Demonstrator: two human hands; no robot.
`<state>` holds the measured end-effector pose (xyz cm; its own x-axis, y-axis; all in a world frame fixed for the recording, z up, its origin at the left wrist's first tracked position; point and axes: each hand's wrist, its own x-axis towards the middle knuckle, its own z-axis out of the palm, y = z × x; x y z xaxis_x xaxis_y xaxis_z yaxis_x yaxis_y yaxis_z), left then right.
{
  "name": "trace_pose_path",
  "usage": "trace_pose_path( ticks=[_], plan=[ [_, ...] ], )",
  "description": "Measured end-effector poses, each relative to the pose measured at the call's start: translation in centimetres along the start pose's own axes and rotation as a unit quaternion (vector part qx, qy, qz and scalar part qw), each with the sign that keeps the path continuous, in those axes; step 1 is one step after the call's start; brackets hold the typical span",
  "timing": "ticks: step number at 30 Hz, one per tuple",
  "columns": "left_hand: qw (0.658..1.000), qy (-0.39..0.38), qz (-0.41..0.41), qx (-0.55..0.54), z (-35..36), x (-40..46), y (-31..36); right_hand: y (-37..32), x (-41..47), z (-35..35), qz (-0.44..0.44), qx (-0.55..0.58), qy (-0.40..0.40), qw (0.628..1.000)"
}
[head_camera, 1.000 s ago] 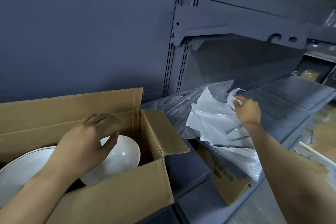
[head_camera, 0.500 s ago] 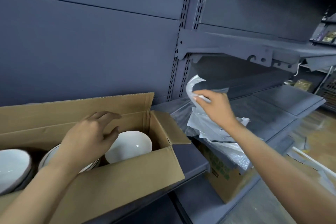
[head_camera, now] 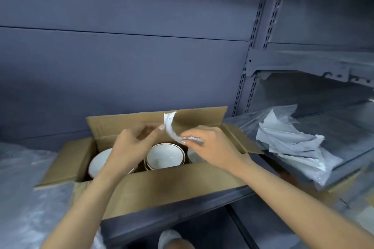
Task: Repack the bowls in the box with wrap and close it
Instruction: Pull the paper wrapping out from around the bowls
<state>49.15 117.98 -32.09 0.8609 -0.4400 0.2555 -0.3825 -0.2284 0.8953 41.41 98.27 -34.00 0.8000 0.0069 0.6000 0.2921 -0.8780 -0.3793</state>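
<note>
An open cardboard box (head_camera: 174,186) stands on a grey shelf, all flaps up. Inside are white bowls: one stack in the middle (head_camera: 165,156), another bowl at the left (head_camera: 99,162), and the rim of a third (head_camera: 194,156) under my right wrist. Above the box both hands hold one thin white wrap sheet (head_camera: 171,127). My left hand (head_camera: 131,147) pinches its upper part with thumb and fingers. My right hand (head_camera: 210,147) pinches its lower end.
A pile of white wrap sheets in clear plastic (head_camera: 289,141) lies on the shelf to the right of the box. Bubble wrap or plastic (head_camera: 22,188) covers the shelf at the left. Slotted shelf uprights (head_camera: 255,50) and a bracket stand behind.
My right hand has carried a wrap sheet from the pile at the right over to the box. My left hand rose from the bowls and took hold of the sheet. The view turned left.
</note>
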Motion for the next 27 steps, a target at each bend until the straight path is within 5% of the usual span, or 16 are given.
trace_pose_path(
  ticks=[6, 11, 18, 22, 27],
  plan=[
    [0.986, 0.043, -0.156, -0.039, -4.1, -0.6, -1.7, -4.2, 1.5, 4.4, -0.156, -0.086, -0.014, 0.984],
    [0.982, 0.053, -0.178, -0.020, -6.3, -0.6, -3.1, -6.0, 2.8, 6.6, -0.189, -0.090, -0.019, 0.978],
    [0.975, 0.156, -0.139, 0.073, -11.0, 0.1, -4.8, -7.3, 4.5, 6.7, 0.061, -0.003, -0.186, 0.981],
    [0.961, 0.226, -0.134, 0.081, -14.2, 0.8, -6.8, -5.0, 5.8, 8.9, 0.178, 0.107, -0.182, 0.961],
    [0.954, 0.264, -0.144, 0.015, -15.4, 1.2, -9.2, -2.1, 7.8, 12.7, 0.243, 0.049, -0.229, 0.941]
  ],
)
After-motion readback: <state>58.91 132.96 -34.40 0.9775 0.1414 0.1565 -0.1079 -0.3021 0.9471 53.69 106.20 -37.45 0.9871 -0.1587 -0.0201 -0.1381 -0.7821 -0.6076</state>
